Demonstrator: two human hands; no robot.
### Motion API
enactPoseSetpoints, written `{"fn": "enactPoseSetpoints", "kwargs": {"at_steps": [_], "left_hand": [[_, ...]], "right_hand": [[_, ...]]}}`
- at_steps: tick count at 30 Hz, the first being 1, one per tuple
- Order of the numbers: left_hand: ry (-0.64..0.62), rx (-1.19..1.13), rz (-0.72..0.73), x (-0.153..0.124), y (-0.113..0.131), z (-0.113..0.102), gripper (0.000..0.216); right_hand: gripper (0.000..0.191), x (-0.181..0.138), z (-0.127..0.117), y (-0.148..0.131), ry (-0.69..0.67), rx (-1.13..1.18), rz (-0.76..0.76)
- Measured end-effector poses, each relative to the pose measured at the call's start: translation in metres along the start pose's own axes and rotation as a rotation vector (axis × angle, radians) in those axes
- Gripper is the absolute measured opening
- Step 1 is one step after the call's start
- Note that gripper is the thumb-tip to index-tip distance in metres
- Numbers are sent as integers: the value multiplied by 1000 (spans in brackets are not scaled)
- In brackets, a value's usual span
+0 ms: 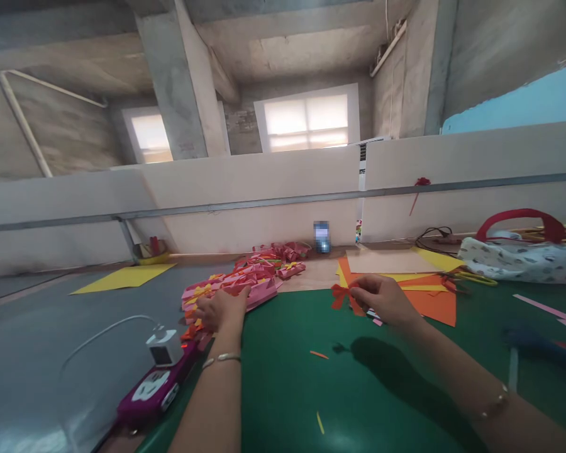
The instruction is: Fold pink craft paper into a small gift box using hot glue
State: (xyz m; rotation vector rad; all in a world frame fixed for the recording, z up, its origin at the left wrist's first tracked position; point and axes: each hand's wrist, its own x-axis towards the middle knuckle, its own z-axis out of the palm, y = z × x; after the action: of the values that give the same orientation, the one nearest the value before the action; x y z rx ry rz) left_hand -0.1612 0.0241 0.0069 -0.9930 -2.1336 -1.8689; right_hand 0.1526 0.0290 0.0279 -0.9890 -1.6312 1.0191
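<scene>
Between the thumb and fingers of my right hand [380, 301] is an orange paper bow [340, 296], held up above the green mat [287, 377]. My left hand [224, 309] reaches over a heap of folded pink paper pieces [259, 277] with yellow and orange bits among them. Its thumb and fingers are apart, and some fingertips are hidden against the heap. Small orange paper pieces [193, 330] lie just below that hand. An orange paper scrap [319, 355] and a yellow scrap [320, 423] rest on the mat.
Orange paper sheets [429, 305] and yellow-handled scissors [476, 277] lie beyond my right hand. A white patterned bag [523, 258] stands farther right. On the left are a purple power strip [155, 390] with a white charger [164, 348] and a yellow sheet [122, 278]. A phone [322, 236] leans at the back.
</scene>
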Motion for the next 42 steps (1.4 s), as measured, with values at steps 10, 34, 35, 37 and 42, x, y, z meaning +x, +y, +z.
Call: {"fn": "enactPoseSetpoints", "kwargs": {"at_steps": [10, 34, 35, 37, 42], "left_hand": [[-301, 216, 7, -22, 29, 11, 11], [-1111, -609, -368, -98, 74, 32, 42], [-1118, -619, -374, -98, 74, 33, 44], [-1131, -640, -385, -99, 75, 32, 47], [-1157, -691, -397, -101, 80, 27, 47]], "right_hand": [[10, -3, 11, 8, -119, -3, -80], [14, -1, 17, 6, 106, 17, -47], [13, -1, 17, 6, 108, 11, -52], [11, 0, 17, 7, 112, -6, -63], [11, 1, 16, 9, 171, -33, -64]]}}
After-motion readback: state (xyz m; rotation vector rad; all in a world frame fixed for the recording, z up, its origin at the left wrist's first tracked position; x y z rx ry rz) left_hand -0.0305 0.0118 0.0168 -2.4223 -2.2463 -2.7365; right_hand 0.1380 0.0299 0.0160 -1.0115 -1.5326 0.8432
